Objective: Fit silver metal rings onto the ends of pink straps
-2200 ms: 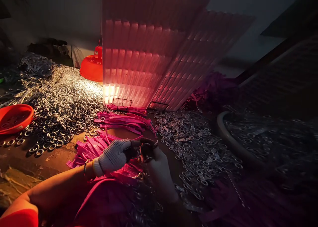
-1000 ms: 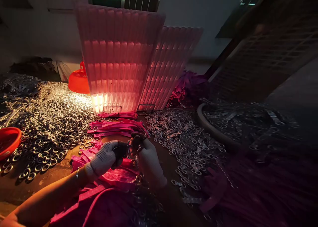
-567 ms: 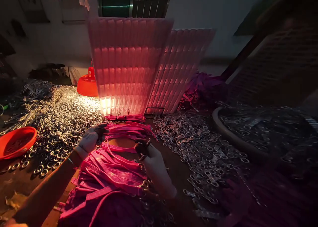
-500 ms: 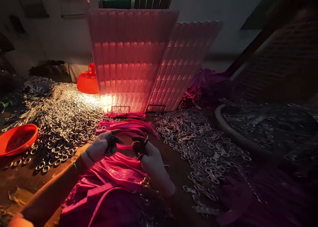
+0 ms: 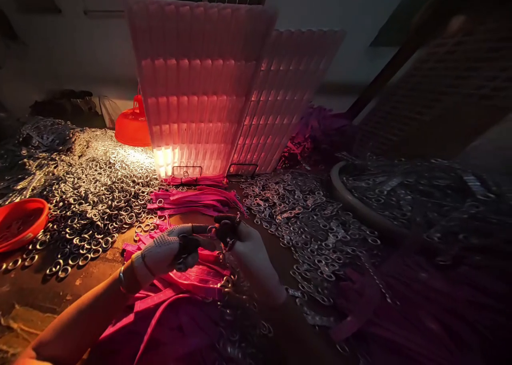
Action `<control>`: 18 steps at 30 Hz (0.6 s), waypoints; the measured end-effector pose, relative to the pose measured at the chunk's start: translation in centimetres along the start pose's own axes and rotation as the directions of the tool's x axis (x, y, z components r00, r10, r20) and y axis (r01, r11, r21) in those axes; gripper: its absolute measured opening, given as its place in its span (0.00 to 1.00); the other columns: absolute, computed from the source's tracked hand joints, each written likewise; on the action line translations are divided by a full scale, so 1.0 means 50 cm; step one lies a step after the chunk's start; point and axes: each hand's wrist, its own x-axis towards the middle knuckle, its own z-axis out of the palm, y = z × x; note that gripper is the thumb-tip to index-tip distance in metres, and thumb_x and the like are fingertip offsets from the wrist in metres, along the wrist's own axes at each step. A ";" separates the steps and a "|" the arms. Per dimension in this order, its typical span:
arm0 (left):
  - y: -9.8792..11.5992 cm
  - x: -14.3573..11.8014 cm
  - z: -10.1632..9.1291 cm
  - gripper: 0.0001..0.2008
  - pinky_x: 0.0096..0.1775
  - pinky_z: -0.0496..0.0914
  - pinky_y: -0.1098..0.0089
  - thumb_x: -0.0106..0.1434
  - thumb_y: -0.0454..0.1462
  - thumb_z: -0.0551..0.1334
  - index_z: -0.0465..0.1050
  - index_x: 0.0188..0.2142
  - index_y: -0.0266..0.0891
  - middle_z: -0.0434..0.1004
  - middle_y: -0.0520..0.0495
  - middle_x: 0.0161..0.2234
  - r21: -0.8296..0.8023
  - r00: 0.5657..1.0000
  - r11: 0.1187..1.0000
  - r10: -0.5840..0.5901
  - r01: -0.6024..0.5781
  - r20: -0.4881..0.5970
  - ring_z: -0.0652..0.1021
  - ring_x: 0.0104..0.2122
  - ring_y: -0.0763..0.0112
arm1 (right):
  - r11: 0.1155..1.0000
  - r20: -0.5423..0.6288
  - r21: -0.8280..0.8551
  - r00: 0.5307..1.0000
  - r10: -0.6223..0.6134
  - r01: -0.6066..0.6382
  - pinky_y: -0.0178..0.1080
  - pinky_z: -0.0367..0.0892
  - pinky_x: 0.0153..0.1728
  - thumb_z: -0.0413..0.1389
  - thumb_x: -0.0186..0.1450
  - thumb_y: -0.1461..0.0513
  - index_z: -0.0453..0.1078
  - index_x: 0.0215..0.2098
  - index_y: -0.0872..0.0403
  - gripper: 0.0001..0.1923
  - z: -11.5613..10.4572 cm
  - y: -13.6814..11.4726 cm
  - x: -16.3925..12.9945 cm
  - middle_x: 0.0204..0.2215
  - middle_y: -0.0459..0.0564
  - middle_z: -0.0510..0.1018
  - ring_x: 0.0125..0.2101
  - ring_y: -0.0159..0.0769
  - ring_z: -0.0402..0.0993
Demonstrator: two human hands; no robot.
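My left hand (image 5: 170,252), in a pale dotted glove with dark fingertips, reaches over the pink straps (image 5: 200,280). Its fingers are curled, with the index finger pointing at my right hand; what they hold, if anything, is too small to make out. My right hand (image 5: 250,253), also gloved with dark fingertips, is pinched closed just beside it. Small shiny metal bits (image 5: 230,242) show at its fingers, their kind unclear. The two hands' fingertips almost meet. Beyond them lies another bundle of pink straps (image 5: 192,201).
A heap of metal rings (image 5: 100,194) spreads at left under a red lamp (image 5: 133,126), near a red bowl (image 5: 42,216). Metal links (image 5: 312,221) cover the right side beside a large rimmed basin (image 5: 336,181). Ribbed translucent panels (image 5: 196,88) stand at the back.
My left hand has moved right, closing the gap to my right hand. The view has shifted slightly, so the surroundings sit further left in the picture.
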 end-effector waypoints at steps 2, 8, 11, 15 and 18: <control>-0.006 -0.002 0.003 0.19 0.16 0.57 0.78 0.60 0.35 0.62 0.75 0.51 0.33 0.81 0.36 0.39 0.010 0.991 0.999 0.050 -0.049 -0.125 0.66 0.15 0.83 | 0.998 -0.043 0.048 0.998 0.036 -0.034 0.38 0.68 0.32 0.63 0.55 0.57 0.77 0.40 0.54 0.15 -0.002 0.010 0.007 0.29 0.47 0.79 0.31 0.37 0.73; 0.007 -0.004 0.030 0.20 0.17 0.57 0.78 0.63 0.40 0.63 0.75 0.52 0.32 0.73 0.51 0.20 0.280 0.941 0.957 0.160 -0.073 -0.299 0.63 0.14 0.82 | 0.956 0.026 0.248 0.988 0.154 -0.155 0.33 0.60 0.21 0.62 0.52 0.57 0.75 0.41 0.53 0.18 0.015 0.063 0.016 0.23 0.44 0.75 0.22 0.31 0.66; 0.014 0.000 0.034 0.23 0.17 0.56 0.78 0.64 0.42 0.62 0.74 0.55 0.32 0.69 0.54 0.16 0.319 0.951 0.945 0.167 -0.079 -0.260 0.62 0.14 0.82 | 0.962 0.071 0.206 0.983 0.169 -0.180 0.33 0.57 0.18 0.58 0.55 0.56 0.74 0.39 0.54 0.15 0.021 0.064 0.008 0.19 0.42 0.71 0.18 0.29 0.60; 0.002 0.008 0.024 0.19 0.16 0.55 0.78 0.62 0.43 0.63 0.75 0.47 0.30 0.68 0.54 0.16 0.309 0.953 0.947 0.169 -0.087 -0.251 0.61 0.13 0.82 | 1.000 0.029 0.004 0.999 0.012 -0.012 0.36 0.67 0.29 0.57 0.57 0.59 0.74 0.35 0.54 0.09 0.023 0.048 -0.011 0.27 0.46 0.77 0.28 0.34 0.69; -0.019 0.014 0.013 0.14 0.15 0.55 0.79 0.61 0.44 0.64 0.72 0.38 0.34 0.68 0.55 0.15 0.250 0.964 0.967 0.109 -0.047 -0.242 0.61 0.12 0.81 | 0.974 0.035 -0.192 0.992 -0.119 0.124 0.40 0.70 0.38 0.54 0.56 0.65 0.74 0.40 0.52 0.14 0.018 0.051 -0.026 0.34 0.48 0.79 0.35 0.39 0.74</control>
